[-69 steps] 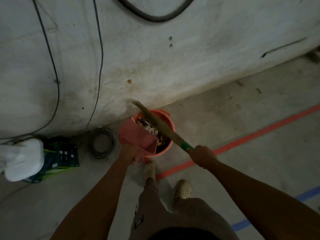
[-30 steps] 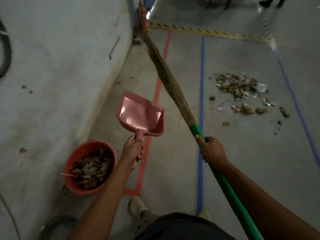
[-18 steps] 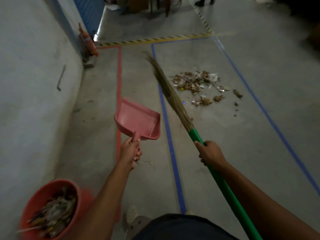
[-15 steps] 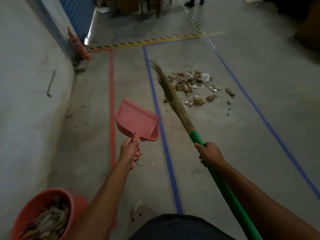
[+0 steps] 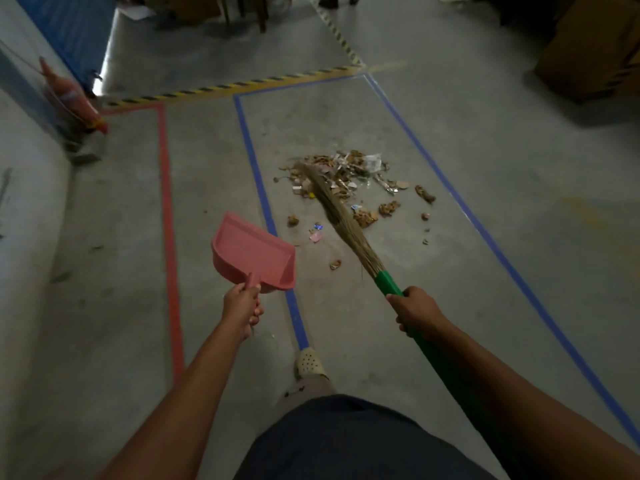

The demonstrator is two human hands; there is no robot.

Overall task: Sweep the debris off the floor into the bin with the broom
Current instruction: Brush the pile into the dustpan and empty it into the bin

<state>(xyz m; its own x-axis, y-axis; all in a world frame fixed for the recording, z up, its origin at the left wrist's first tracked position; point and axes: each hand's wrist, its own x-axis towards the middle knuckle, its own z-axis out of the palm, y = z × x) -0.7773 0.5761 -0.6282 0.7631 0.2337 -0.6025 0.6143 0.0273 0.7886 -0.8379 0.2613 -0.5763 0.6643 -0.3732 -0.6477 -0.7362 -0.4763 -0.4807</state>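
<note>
A dustpan (image 5: 252, 256) is gripped by the left hand (image 5: 241, 304), the broom (image 5: 349, 225) by the right hand (image 5: 417, 311); debris (image 5: 346, 178) is seen above both, mid-frame.

I'm in a warehouse or workshop hall. The bare concrete floor (image 5: 485, 202) carries red tape (image 5: 166, 202) and blue tape (image 5: 256, 174) lanes that end at a yellow-and-black hazard stripe (image 5: 242, 85). A fire extinguisher (image 5: 69, 95) sits at the stripe's left end, and cardboard boxes (image 5: 588, 46) are off to its right.

I see a blurred red fire extinguisher (image 5: 71, 98) against the left wall (image 5: 20, 188). Yellow-black hazard tape (image 5: 225, 86) crosses beyond the red tape line (image 5: 167, 202) and blue tape line (image 5: 258, 174), with a cardboard box (image 5: 588, 46) far right.
</note>
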